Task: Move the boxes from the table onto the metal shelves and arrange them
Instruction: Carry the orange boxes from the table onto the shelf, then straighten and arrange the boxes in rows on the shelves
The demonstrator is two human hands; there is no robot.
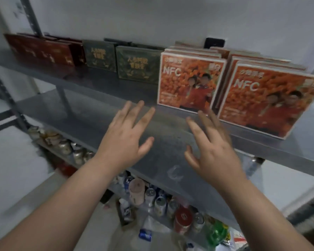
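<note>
Left hand (127, 140): stretched palm-down over the bare front of the shelf, fingers straight and fanned wide, held nothing; contact with the metal could not be told.
Right hand (212, 151): reached out beside the left and apart from it, fingers straight and spread, blurred, gripped nothing; fingertips lay just before the lower edge of the orange NFC boxes.
Metal shelf (91, 113): grey sheet steel, dull and smudged, ran from upper left to lower right; carried boxes along its back half, lay bare toward the front edge.
Orange NFC boxes (188, 82): stood upright on the shelf, lined one behind another, printed faces toward the camera, right of middle.
Second orange stack (272, 98): bore the same print, stood upright just beside the first at the shelf's right end, nearer the camera.
Green boxes (138, 66): two upright in front with gold lettering, just left of the orange ones; more showed behind.
Dark red boxes (42, 49): stood at the far left end, against the green ones.
Upright post (33, 17): perforated grey steel, rose behind the red boxes.
Wall (152, 19): plain white, close behind the shelf; carried a small black plate (215, 43) above the orange boxes.
Lower shelf (116, 187): crowded with drink cans (159, 201), a red tin (183, 220) among them, jars (65, 145) farther left.
Floor (25, 205): pale grey, showed at lower left.
</note>
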